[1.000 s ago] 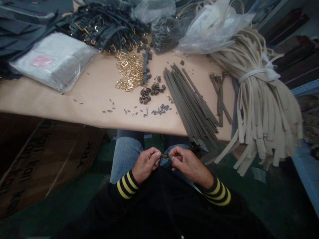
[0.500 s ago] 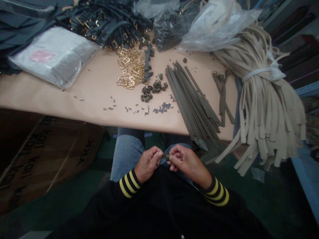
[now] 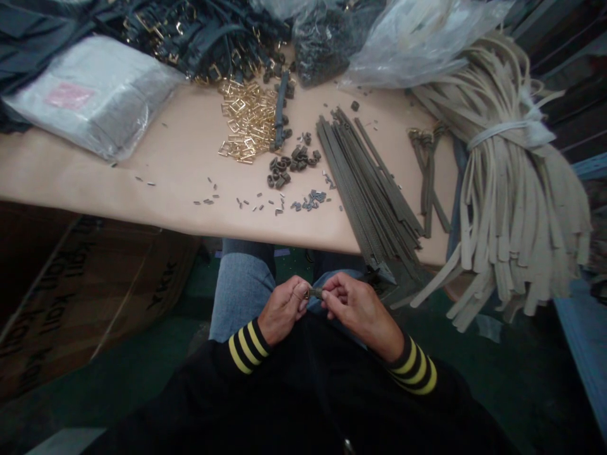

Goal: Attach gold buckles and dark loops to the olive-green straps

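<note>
Above my lap, my left hand and my right hand face each other, fingers pinched. A short olive strap piece spans the small gap between them. Its left end, at my left fingertips, has what looks like a small metal frame, too small to make out surely. My right fingers grip the other end. On the table beyond lie olive strap loops, small metal clips, gold buckles and a bundle of olive straps.
The table edge runs just past my knees. A tied bunch of beige straps hangs over its right side. Dark straps with buckles and plastic-wrapped packs lie at the back left. A cardboard box stands below left.
My fingertips have drawn slightly apart, so more of the olive strap piece shows between them. The view has shifted a little.
</note>
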Tool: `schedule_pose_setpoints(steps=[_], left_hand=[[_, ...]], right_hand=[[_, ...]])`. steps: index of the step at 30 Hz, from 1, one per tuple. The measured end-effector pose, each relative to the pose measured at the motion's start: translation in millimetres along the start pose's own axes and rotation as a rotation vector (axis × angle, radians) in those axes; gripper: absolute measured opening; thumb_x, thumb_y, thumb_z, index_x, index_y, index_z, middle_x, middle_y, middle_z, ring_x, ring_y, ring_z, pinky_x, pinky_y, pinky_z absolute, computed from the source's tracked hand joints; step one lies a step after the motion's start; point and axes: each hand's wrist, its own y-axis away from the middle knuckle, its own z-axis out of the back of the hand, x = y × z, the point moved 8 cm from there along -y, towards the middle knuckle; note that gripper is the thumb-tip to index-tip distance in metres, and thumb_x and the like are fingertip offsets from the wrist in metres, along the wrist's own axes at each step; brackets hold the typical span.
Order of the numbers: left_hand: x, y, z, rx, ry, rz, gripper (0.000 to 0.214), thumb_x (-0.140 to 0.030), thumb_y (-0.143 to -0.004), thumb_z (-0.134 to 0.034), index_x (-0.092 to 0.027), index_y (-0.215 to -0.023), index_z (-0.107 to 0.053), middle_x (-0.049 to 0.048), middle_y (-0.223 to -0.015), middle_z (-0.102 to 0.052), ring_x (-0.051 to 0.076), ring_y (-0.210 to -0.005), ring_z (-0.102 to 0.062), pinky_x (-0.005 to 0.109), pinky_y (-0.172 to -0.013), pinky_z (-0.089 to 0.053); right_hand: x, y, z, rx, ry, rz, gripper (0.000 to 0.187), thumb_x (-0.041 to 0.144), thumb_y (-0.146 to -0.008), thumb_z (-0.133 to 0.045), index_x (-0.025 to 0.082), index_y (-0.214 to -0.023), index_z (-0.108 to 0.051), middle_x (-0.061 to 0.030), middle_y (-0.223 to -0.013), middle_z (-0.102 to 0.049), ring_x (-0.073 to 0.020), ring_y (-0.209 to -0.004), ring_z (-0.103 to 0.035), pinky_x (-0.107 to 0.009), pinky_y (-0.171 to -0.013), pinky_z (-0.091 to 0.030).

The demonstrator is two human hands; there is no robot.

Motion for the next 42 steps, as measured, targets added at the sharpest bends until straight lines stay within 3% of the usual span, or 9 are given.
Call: schedule_pose_setpoints(steps=[8,14,21,27,36,42], left_hand=[[-5,3,-0.7,0.014,-0.299,-0.085,0.031,-0.04,-0.084,-0.03,-0.015,-0.075,-0.044,-0.0063,-0.054,-0.032,0.007,-0.047,-0.031,0.019,-0.044,-0.028],[-9,4,-0.5,0.035,-0.413,-0.124,0.032,-0.04,-0.085,-0.027,-0.015,-0.078,-0.046,-0.0057,-0.054,-0.034,0.008,-0.048,-0.034,0.021,-0.048,-0.031],[-17,3,-6.8,0.098,-0.479,-0.14,0.03,-0.039,-0.081,-0.036,-0.012,-0.087,-0.05,0.0039,-0.076,-0.056,0.014,-0.069,-0.051,0.026,-0.066,-0.039],[-20,3,-4.2,0.073,-0.473,-0.121,0.028,-0.036,-0.081,-0.033,-0.013,-0.079,-0.05,0.0,-0.065,-0.051,0.012,-0.061,-0.046,0.023,-0.058,-0.037],[-22,0,-0.4,0.071,-0.495,-0.024,0.019,-0.026,-0.072,-0.04,-0.013,-0.064,-0.051,-0.0032,-0.054,-0.045,0.008,-0.051,-0.039,0.02,-0.05,-0.031],[-24,2,0.2,0.02,-0.601,-0.03,0.016,-0.02,-0.068,-0.042,-0.012,-0.066,-0.056,-0.003,-0.053,-0.047,0.008,-0.051,-0.04,0.019,-0.048,-0.032]], right_hand=[[24,4,-2,0.011,0.234,0.111,0.009,0.013,-0.075,-0.045,0.016,-0.075,-0.053,-0.0015,-0.06,-0.059,-0.0131,-0.056,-0.058,-0.022,-0.055,-0.042],[30,6,4,-0.066,0.32,0.206,0.005,0.012,-0.073,-0.046,0.016,-0.074,-0.049,-0.0011,-0.066,-0.054,-0.0125,-0.06,-0.052,-0.023,-0.059,-0.039],[32,2,-4,0.02,0.23,0.198,0.008,0.009,-0.07,-0.048,0.017,-0.071,-0.045,0.0043,-0.057,-0.043,-0.0091,-0.052,-0.043,-0.02,-0.051,-0.034],[32,0,-5,0.057,0.175,0.25,0.006,0.011,-0.074,-0.047,0.016,-0.07,-0.047,0.0033,-0.06,-0.043,-0.0086,-0.054,-0.041,-0.02,-0.052,-0.033],[25,-1,-8,0.1,0.169,0.205,0.007,0.011,-0.073,-0.048,0.016,-0.068,-0.045,0.0044,-0.057,-0.042,-0.0079,-0.051,-0.04,-0.019,-0.05,-0.033],[23,1,-9,0.16,0.184,0.204,0.005,0.011,-0.073,-0.047,0.015,-0.071,-0.046,0.0033,-0.059,-0.045,-0.0086,-0.053,-0.043,-0.019,-0.051,-0.034]])
